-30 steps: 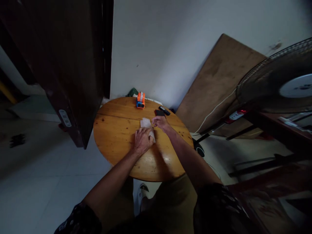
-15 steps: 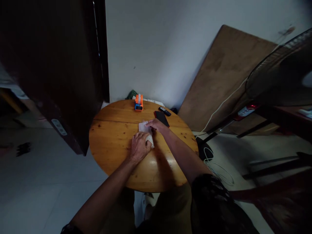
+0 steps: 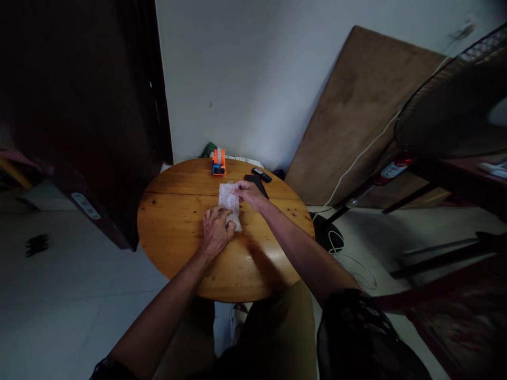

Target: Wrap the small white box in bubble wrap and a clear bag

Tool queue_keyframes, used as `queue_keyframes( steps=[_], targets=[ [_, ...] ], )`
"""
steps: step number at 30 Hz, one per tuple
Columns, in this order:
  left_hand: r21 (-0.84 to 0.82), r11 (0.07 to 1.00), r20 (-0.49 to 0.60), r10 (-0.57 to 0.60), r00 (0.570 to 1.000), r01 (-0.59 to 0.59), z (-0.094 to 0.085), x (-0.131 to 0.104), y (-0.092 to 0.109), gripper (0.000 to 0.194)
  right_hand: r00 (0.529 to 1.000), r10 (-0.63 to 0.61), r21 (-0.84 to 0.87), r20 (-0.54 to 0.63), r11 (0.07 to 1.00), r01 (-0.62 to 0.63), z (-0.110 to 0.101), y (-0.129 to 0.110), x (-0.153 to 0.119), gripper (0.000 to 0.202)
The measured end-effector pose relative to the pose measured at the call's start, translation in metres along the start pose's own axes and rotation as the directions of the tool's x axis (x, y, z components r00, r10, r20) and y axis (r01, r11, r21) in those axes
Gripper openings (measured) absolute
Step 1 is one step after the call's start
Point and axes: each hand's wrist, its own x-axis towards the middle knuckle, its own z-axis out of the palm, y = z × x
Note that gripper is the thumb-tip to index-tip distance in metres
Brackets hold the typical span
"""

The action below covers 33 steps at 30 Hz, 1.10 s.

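Note:
A pale, see-through sheet that looks like bubble wrap (image 3: 227,194) lies lengthwise on the round wooden table (image 3: 174,243). My right hand (image 3: 249,193) pinches its right edge near the far end. At the near end, my left hand (image 3: 216,228) has its fingers curled over the wrap, with the thumb on the right side. Whether anything lies inside the wrap is hidden. Just beyond my right hand is a dark flat object with a red edge (image 3: 256,182), partly covered by that hand.
An orange and blue tape dispenser (image 3: 218,162) stands at the table's far edge. A black remote-like handset (image 3: 262,174) lies to its right. The wall is behind, a brown board (image 3: 348,116) leans at right, and a fan (image 3: 455,105) stands beside it.
The view has shifted slightly. More of the bubble wrap's far part shows flat now, and my left hand's fingers and thumb have spread a little apart over the near end.

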Motion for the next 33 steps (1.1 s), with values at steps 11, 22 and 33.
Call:
queue_keyframes(
  steps=[11,22,33],
  targets=[
    [-0.166,0.974,-0.101,-0.170,0.980,0.152,0.002,0.003,-0.007,0.079,0.931,-0.326,-0.178,0.165,0.918,0.354,-0.006,0.001,-0.067,0.011],
    [-0.300,0.953,-0.010,-0.039,0.999,0.034,0.005,0.007,-0.021,0.025,0.912,-0.403,-0.276,0.068,0.871,0.406,0.009,0.052,-0.110,0.010],
    [-0.139,0.957,0.186,0.278,0.942,-0.255,-0.028,0.000,-0.032,0.035,0.716,-0.683,-0.483,0.147,0.582,0.654,0.014,0.070,-0.118,0.016]
  ],
)
